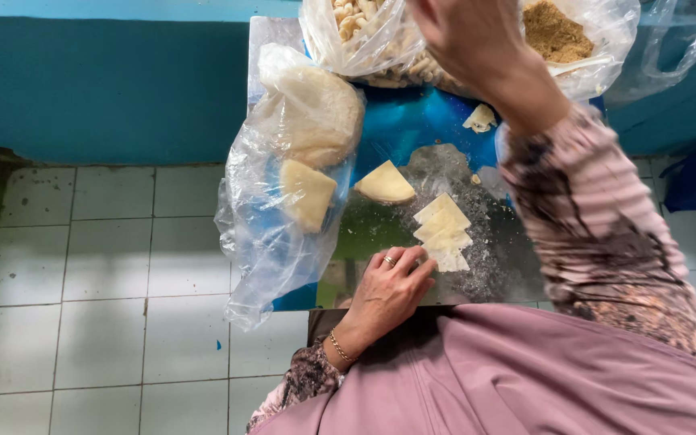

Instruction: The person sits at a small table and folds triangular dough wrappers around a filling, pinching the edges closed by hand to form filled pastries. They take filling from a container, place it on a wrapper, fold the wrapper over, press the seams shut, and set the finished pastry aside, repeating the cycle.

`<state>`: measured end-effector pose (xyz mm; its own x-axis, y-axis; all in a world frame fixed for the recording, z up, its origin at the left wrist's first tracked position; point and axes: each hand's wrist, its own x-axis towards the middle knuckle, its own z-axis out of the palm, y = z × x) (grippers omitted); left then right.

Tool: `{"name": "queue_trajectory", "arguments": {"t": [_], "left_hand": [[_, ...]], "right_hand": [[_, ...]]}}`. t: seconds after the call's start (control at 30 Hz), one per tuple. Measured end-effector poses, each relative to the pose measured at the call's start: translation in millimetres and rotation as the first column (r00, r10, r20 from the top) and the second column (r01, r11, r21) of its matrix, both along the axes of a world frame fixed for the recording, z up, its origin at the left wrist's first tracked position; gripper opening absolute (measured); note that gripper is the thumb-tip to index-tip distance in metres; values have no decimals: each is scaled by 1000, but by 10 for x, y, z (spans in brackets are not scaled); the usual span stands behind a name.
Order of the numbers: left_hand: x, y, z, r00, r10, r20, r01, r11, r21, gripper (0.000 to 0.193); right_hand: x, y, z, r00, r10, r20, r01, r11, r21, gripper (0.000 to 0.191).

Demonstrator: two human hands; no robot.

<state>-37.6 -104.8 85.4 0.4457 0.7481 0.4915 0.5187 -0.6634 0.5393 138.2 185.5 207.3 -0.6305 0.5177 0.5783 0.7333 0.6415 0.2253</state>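
Left hand (388, 286): rests flat, fingers narrow, touching the wrappers' near edge.
Wrappers (443, 234): pale yellow, thin, overlapping stack, mid-table.
Right hand (465, 36): far side, at the plastic bag (364, 44); grip cannot be told.

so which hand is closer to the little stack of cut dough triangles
Left. The left hand rests at the lower edge of the stack of dough triangles, fingertips touching or nearly so. The right hand is raised far beyond it, at the bag of filling.

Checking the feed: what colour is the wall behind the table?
Teal-blue wall, clearest in the head view.
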Motion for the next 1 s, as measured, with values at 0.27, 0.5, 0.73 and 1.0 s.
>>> {"name": "queue_trajectory", "arguments": {"t": [0.27,0.5,0.73,1.0], "left_hand": [[-15,-7,7,997,-64,-38,64,998,-4,23],[-45,-18,29,999,-47,-7,47,999,-5,20],[-47,-19,-11,998,-46,-41,44,998,-33,21],[-29,0,11,996,28,-85,-25,999,30,41]], "right_hand": [[1561,-1539,56,878,-433,202,476,830,-290,16],[1556,-2107,-443,914,-402,50,387,830,-402,26],[1177,-2340,-553,797,-447,-406,151,798,-583,22],[494,-2766,-956,992,-111,67,128,915,-382,54]]}}
